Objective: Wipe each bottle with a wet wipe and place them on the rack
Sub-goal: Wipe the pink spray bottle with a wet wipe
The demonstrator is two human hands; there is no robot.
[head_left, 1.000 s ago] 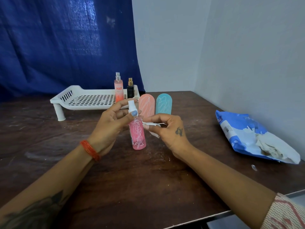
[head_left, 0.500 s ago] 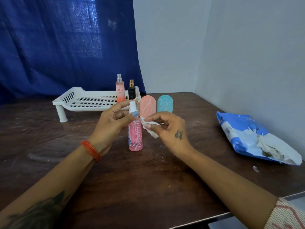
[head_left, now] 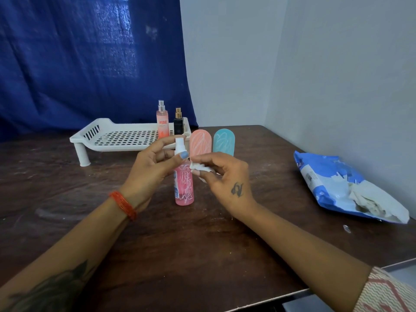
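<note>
Hands meet over a small pink spray bottle (head_left: 184, 188) standing upright on a dark wooden table (head_left: 157, 255), near its middle. The left hand (head_left: 148, 172) curls its thumb and fingers round the bottle's neck just under the white spray cap (head_left: 179, 144), steadying it. The right hand (head_left: 227, 179) pinches a crumpled white wet wipe (head_left: 199, 166) between thumb and fingertips, pressed against the bottle's upper shoulder. The bottle looks like thin clear plastic holding pink liquid, so it is probably light, fairly stiff and slick once damp; its narrow base means it could tip easily, and the neck or mid-body seems the safest place to hold, not the cap. The wipe is soft and limp and will bunch under pressure. Behind the hands stand a peach capsule-shaped bottle (head_left: 200, 143) and a teal capsule-shaped bottle (head_left: 224, 141), side by side on the table. Further back, a white perforated rack (head_left: 126, 138) already carries a tall orange-pink spray bottle (head_left: 162, 122) and a small black bottle (head_left: 178, 123) at its right end. A blue wipes packet (head_left: 333, 188) lies well to the right.
</note>
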